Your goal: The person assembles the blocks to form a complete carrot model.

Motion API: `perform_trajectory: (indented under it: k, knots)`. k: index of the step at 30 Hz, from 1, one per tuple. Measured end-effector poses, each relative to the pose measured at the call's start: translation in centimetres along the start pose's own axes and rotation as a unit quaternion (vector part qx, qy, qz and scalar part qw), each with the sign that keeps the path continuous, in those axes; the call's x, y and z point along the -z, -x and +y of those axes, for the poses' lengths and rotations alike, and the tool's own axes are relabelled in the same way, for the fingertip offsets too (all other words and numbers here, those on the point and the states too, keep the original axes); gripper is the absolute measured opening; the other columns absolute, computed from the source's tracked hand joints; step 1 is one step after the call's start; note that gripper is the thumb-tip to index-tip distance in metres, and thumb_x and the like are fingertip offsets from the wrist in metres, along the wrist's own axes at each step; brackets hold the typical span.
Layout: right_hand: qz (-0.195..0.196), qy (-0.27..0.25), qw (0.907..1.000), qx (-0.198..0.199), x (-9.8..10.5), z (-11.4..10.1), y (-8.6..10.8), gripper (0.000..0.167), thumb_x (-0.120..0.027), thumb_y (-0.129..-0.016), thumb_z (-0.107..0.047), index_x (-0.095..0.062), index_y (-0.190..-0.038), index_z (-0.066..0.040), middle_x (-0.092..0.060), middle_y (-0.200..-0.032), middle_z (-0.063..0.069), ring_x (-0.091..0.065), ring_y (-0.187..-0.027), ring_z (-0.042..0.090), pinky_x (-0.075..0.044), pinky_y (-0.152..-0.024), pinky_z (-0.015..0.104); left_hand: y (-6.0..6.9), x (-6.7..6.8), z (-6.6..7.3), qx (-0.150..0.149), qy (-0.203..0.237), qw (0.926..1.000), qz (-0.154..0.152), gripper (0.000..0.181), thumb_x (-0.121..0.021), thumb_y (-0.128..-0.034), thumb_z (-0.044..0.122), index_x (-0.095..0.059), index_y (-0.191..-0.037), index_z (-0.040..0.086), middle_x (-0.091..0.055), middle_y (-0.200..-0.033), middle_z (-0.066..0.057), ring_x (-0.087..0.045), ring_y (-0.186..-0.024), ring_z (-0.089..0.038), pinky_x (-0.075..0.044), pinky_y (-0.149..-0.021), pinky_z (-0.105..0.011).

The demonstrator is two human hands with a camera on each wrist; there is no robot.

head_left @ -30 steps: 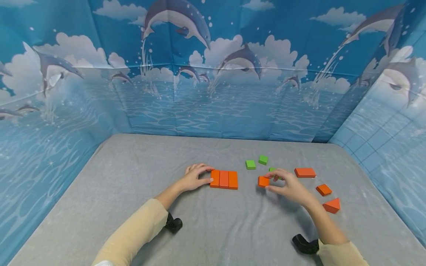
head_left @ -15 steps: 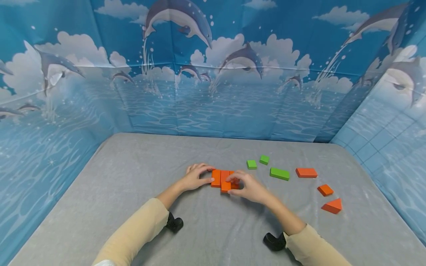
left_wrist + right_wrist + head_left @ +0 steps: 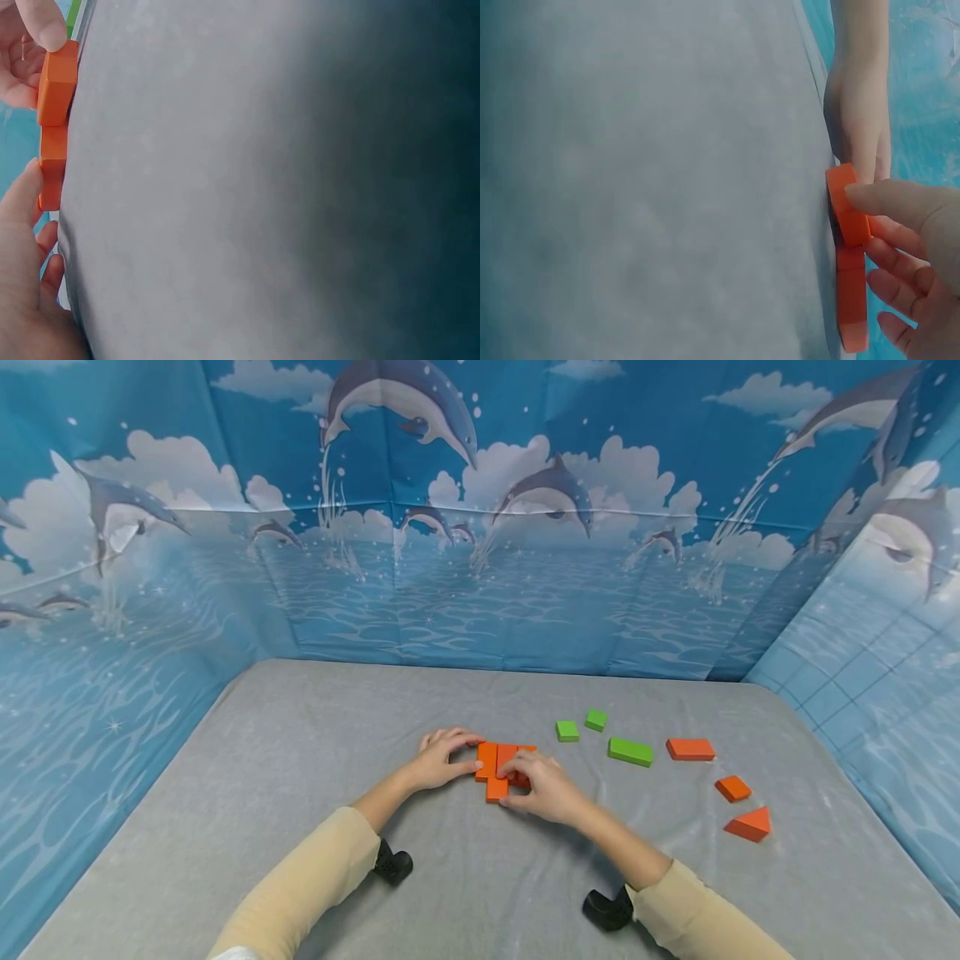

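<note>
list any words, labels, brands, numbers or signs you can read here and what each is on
None: no readable text shows on the orange block in the right hand, the long green block or the dolphin backdrop; any marking on the black wrist device is too small to read.

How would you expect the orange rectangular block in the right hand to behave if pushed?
The orange rectangular block is probably stiff, showing crisp edges as the right hand pinches it; its flat faces suggest sliding rather than rolling.
</note>
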State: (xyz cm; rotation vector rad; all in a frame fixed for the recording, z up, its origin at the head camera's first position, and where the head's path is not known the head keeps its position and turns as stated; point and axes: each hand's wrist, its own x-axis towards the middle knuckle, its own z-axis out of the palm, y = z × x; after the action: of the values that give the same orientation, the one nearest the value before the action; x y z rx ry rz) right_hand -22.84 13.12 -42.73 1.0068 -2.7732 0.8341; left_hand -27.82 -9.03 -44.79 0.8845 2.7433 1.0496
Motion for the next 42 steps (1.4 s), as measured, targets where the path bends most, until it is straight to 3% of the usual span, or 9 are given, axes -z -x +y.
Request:
perform_trajectory:
  k: [20,25,29,32,36,42]
  knots:
    - [0.011,0.001,0.9997,-0.021,-0.3,-0.2,0.1,0.025,-0.077,-0.073,-0.020,-0.064,-0.093,-0.012,-0.057,-0.090,-0.001,-0.050,-0.086,0.016,-0.033,-0.079,0.039,0.0,0.1,0.2,0.005,0.002,1.0000,-0.004,0.041,-0.059,-0.0889,0.032,-0.054,-0.127,0.017,-0.050,-0.125,-0.004,-0.037,-0.117,-0.026,-0.017,-0.096,-0.050]
    - [0.011,-0.033,0.9993,-0.011,0.1,0.1,0.1,0.026,-0.076,-0.074,-0.020,-0.063,-0.095,-0.011,-0.059,-0.092,0.000,-0.052,-0.086,0.016,-0.035,-0.079,0.038,0.0,0.2,0.3,0.003,0.007,1.0000,-0.001,0.041,-0.059,-0.0890,0.032,-0.054,-0.127,0.016,-0.050,-0.124,-0.004,-0.038,-0.116,-0.026,-0.018,-0.096,-0.050]
    - [0.030,-0.079,0.9964,-0.007,2.0,0.9,0.5,0.028,-0.074,-0.076,-0.017,-0.064,-0.099,-0.006,-0.061,-0.095,0.006,-0.053,-0.083,0.021,-0.041,-0.075,0.038,0.1,0.2,0.3,0.004,0.007,1.0000,-0.002,0.042,-0.059,-0.0887,0.033,-0.054,-0.127,0.016,-0.050,-0.125,-0.004,-0.037,-0.117,-0.026,-0.018,-0.096,-0.050]
    - [0.062,-0.098,0.9929,-0.027,4.4,2.0,1.3,0.029,-0.072,-0.078,-0.012,-0.063,-0.103,-0.002,-0.060,-0.097,0.013,-0.052,-0.084,0.029,-0.042,-0.073,0.043,0.1,0.2,0.2,0.002,0.010,0.9999,0.000,0.042,-0.060,-0.0885,0.033,-0.054,-0.127,0.016,-0.049,-0.126,-0.004,-0.036,-0.118,-0.026,-0.017,-0.096,-0.050]
    - [0.107,-0.087,0.9867,-0.085,7.6,4.1,3.4,0.030,-0.070,-0.080,-0.012,-0.062,-0.108,-0.003,-0.059,-0.101,0.015,-0.051,-0.087,0.030,-0.040,-0.076,0.045,0.1,0.2,0.1,-0.003,0.013,0.9999,0.000,0.042,-0.060,-0.0885,0.032,-0.054,-0.127,0.015,-0.049,-0.127,-0.005,-0.036,-0.118,-0.027,-0.017,-0.096,-0.050]
    - [0.149,-0.053,0.9732,-0.167,10.9,7.5,7.6,0.036,-0.067,-0.084,-0.018,-0.058,-0.115,-0.002,-0.056,-0.103,0.016,-0.050,-0.088,0.026,-0.041,-0.073,0.031,0.0,0.2,0.0,-0.004,0.013,0.9999,-0.005,0.042,-0.059,-0.0888,0.032,-0.054,-0.127,0.016,-0.049,-0.127,-0.005,-0.036,-0.119,-0.027,-0.017,-0.096,-0.050]
